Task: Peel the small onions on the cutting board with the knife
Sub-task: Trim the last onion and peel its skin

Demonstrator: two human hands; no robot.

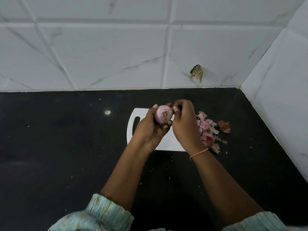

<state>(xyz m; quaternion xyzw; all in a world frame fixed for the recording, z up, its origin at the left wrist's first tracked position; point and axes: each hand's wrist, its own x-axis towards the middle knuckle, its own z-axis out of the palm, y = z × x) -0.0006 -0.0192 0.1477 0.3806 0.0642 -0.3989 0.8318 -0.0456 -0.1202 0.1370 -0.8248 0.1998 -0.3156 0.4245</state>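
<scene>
Fingers of the left hand (pixel 150 130) curl round the onion (pixel 163 114) and grip it from below, above the far part of the board (pixel 168 142), its cut end turned up toward the camera; its long axis cannot be told. Just right of the onion, the right hand (pixel 184 124) is curled tight, thumb at the onion's edge, but whether it holds the knife cannot be told. Peels (pixel 208 129) lie heaped right of the board.
</scene>
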